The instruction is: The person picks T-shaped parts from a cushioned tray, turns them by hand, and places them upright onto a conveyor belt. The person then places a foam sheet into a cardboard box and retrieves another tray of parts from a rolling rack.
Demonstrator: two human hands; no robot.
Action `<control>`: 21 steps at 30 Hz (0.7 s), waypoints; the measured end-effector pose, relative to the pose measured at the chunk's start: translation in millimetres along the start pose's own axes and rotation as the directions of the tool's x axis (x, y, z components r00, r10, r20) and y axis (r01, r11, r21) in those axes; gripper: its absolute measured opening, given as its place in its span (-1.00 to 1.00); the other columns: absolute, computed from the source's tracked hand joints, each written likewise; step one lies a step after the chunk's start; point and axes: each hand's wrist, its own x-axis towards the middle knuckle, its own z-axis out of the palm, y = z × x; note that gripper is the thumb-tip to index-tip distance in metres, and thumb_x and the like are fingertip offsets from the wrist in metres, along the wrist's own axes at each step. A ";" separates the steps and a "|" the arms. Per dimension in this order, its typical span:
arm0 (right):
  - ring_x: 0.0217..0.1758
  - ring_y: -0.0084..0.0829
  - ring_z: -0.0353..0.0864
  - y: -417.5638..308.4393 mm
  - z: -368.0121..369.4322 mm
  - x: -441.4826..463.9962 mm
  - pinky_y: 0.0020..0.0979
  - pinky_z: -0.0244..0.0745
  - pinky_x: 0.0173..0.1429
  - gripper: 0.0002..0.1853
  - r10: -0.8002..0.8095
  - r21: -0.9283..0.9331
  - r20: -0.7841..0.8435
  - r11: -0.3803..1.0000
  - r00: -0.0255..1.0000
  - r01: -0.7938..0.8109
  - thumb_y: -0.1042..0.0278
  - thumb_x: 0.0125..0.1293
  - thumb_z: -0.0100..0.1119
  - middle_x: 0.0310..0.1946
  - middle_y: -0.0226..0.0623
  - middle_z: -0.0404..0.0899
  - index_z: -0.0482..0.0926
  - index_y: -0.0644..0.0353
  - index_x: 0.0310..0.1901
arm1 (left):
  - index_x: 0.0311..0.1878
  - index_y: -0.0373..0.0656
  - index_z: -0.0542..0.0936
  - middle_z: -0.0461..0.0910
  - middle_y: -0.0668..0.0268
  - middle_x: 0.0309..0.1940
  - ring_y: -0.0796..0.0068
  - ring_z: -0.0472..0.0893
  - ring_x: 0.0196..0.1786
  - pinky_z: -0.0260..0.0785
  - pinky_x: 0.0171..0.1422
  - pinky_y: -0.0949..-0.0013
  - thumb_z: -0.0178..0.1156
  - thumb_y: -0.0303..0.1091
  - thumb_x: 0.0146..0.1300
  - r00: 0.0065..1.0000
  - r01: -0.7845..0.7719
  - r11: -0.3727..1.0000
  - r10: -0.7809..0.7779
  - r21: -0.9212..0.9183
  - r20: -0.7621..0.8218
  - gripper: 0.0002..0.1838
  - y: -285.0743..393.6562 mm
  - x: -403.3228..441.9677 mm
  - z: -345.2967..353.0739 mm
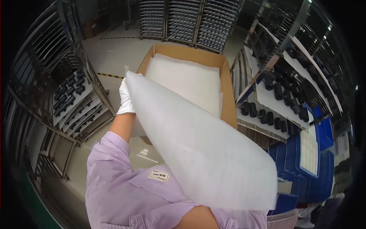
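Observation:
My left hand (124, 97), in a white glove, grips the far left corner of a large white sheet (206, 149), thin like foam or paper. The sheet hangs slantwise in front of me, from that corner down to the lower right, and curves at its near end. My right hand does not show; the sheet covers the area where it may be. Beyond the sheet stands an open cardboard box (228, 91). Inside it lies a flat white liner sheet (183, 78), partly covered by the raised one.
A rack (82, 57) with trays of black cylindrical parts (68, 91) stands at left. On the right, shelves hold more black parts (263, 116), with blue crates (289, 152) below them. Tall tray racks (185, 23) line the back.

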 end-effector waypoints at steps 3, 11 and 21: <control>0.37 -0.09 0.30 32.6 -4.3 90.4 -0.04 0.29 0.32 -0.34 -0.022 0.078 0.074 0.997 0.997 0.016 -0.06 0.22 0.15 0.30 -0.09 0.35 0.36 0.13 0.29 | -0.33 -0.10 0.53 0.62 0.30 -0.43 0.47 0.59 -0.45 0.53 -0.34 0.38 0.06 -0.22 0.38 0.979 -0.140 0.951 0.175 0.275 -0.105 -0.79 18.8 48.4 0.9; 0.38 -0.13 0.29 85.1 75.2 236.0 -0.06 0.29 0.34 -0.31 0.135 0.038 0.377 0.986 0.916 -0.161 -0.16 0.25 0.07 0.34 -0.12 0.32 0.34 0.11 0.31 | 0.05 -0.24 0.52 0.62 0.06 -0.04 0.16 0.62 -0.12 0.40 0.13 0.20 -0.14 -0.19 0.46 0.961 0.123 0.432 0.172 0.893 -0.216 -0.64 -82.6 172.3 -238.7; 0.37 -0.11 0.31 86.2 144.1 235.3 -0.12 0.24 0.39 -0.26 0.408 -0.228 0.402 0.912 0.820 -0.341 -0.24 0.31 -0.07 0.36 -0.19 0.28 0.26 0.13 0.37 | 0.13 -0.21 0.48 0.51 0.04 0.19 0.05 0.51 0.18 0.33 0.26 0.21 -0.13 -0.12 0.45 0.906 0.421 -0.110 0.086 0.900 -0.414 -0.59 -143.0 204.3 -243.2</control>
